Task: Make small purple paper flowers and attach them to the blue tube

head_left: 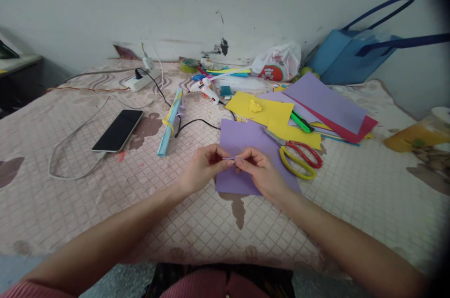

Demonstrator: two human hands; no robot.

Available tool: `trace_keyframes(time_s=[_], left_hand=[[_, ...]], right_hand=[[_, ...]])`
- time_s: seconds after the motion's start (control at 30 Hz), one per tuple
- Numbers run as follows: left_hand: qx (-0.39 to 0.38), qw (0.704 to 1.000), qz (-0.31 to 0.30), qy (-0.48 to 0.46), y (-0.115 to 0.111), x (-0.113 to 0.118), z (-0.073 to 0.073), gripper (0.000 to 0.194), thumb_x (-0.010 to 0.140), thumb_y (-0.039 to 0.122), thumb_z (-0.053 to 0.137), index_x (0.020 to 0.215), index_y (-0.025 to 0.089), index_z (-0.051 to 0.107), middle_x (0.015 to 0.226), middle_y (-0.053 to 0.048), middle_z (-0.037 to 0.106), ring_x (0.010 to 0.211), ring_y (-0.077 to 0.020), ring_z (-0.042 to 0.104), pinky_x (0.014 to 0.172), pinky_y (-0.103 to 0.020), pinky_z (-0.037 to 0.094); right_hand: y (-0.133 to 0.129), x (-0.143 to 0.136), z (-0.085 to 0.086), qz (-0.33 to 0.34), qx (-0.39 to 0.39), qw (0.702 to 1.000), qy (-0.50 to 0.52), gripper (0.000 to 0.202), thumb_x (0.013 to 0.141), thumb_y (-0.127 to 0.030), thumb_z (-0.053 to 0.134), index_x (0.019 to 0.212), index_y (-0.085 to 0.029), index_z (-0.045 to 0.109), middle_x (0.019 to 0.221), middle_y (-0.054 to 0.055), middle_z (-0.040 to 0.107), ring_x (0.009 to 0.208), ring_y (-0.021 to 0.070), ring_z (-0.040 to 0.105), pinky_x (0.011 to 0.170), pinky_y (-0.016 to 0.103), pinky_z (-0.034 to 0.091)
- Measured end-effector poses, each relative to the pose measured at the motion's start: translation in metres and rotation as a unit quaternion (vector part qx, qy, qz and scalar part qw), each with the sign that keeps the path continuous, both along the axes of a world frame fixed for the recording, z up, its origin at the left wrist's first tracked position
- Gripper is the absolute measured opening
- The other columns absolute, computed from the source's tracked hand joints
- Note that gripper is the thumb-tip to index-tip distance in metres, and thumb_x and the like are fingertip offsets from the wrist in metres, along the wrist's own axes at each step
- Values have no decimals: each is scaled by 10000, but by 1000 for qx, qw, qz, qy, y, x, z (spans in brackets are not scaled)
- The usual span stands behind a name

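My left hand [206,167] and my right hand [259,170] meet over a purple sheet [246,136]. Both pinch a small purple paper strip [229,158] between thumb and fingers, one at each end; its exact shape is mostly hidden by the fingertips. Just right of my right hand, scissors [298,160] with one red and one yellow handle lie partly on the purple sheet, blades pointing up and left. Behind it is a yellow sheet [270,109] with a small crumpled yellow paper piece [255,106] on top.
A light blue paper roll [170,124] and a phone [118,130] on a cable lie left. Behind are a glue gun [207,90], a power strip [142,79] and a white bag [277,63]. A green cutter [301,121], more sheets [326,101], a drink cup [418,131] and a blue bag [351,56] stand right.
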State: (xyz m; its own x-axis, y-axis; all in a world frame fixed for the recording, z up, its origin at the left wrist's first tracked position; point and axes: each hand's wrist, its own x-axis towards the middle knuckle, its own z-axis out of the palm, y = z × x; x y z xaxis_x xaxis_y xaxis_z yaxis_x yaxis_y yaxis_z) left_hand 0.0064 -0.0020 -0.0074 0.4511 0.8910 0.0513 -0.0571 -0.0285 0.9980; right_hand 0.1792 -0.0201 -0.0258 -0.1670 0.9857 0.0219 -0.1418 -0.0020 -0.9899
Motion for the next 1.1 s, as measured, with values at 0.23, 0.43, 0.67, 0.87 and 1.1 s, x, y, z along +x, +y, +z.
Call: trace_keyframes(time_s=[0.23, 0.43, 0.67, 0.87, 1.1], left_hand=[[37, 997, 3, 74, 3, -7, 4, 215, 767, 314, 654, 781, 107, 598, 663, -19, 588, 585, -96, 532, 524, -205, 424], [76, 988, -9, 136, 1, -6, 4, 226, 778, 338, 636, 796, 114, 610, 711, -29, 605, 601, -98, 529, 533, -204, 428], [-2, 998, -11, 54, 2, -1, -5, 277, 704, 327, 710, 830, 107, 596, 734, -35, 627, 634, -112, 570, 554, -213, 446], [-18, 998, -7, 56, 6, -5, 0, 235, 712, 312, 697, 726, 111, 576, 605, -3, 592, 526, -89, 533, 498, -205, 434], [-22, 996, -24, 83, 6, -5, 0, 233, 717, 325, 685, 728, 111, 594, 562, 12, 559, 506, -94, 528, 482, -204, 431]], right_hand=[[2, 12, 19, 113, 27, 987, -113, 153, 764, -318, 668, 850, -205, 612, 782, -4, 602, 713, 130, 541, 666, 265, 418], [1, 13, 27, 88, 113, 959, -243, 132, 818, -265, 584, 725, -170, 592, 688, -9, 555, 651, 116, 474, 593, 242, 364], [1, 8, 14, 68, 36, 990, -120, 202, 804, -313, 601, 673, -175, 532, 628, -33, 482, 615, 106, 438, 588, 238, 347], [2, 8, 15, 98, 14, 986, -131, 196, 808, -349, 591, 731, -173, 552, 658, -17, 529, 628, 115, 481, 613, 249, 393], [0, 9, 22, 111, 70, 959, -253, 197, 839, -296, 519, 685, -174, 507, 628, -28, 469, 598, 104, 408, 553, 231, 330]])
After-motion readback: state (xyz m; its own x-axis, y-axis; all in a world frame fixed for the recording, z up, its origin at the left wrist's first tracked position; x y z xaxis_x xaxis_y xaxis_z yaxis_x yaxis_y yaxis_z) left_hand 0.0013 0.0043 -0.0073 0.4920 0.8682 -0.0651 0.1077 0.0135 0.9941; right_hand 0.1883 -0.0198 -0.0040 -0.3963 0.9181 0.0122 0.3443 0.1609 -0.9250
